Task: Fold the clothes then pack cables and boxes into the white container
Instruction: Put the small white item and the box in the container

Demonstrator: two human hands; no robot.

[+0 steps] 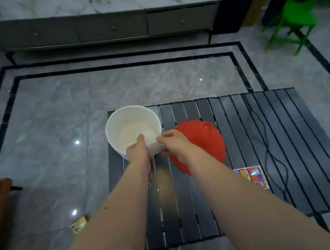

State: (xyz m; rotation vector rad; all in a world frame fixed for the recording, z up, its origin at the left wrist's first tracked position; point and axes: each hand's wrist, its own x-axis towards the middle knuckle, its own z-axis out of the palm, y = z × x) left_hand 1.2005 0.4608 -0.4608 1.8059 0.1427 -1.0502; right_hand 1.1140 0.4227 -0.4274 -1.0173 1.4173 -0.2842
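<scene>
At the left end of the dark slatted table (288, 151) stands the white container (133, 126), its near rim grasped by the left hand (137, 151) and the right hand (173, 142) (thumbs inside), then a red lid (203, 141), a colourful box (252, 176) and a black cable (266, 143).

Both arms outstretched, left hand (137, 151) and right hand (174, 142) fingers pinched

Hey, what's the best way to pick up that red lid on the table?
Grip the arched handle on top of the red lid, coming from above. The lid lies dome-up on the slatted table, so the raised handle is exposed and the rim sits low.
</scene>
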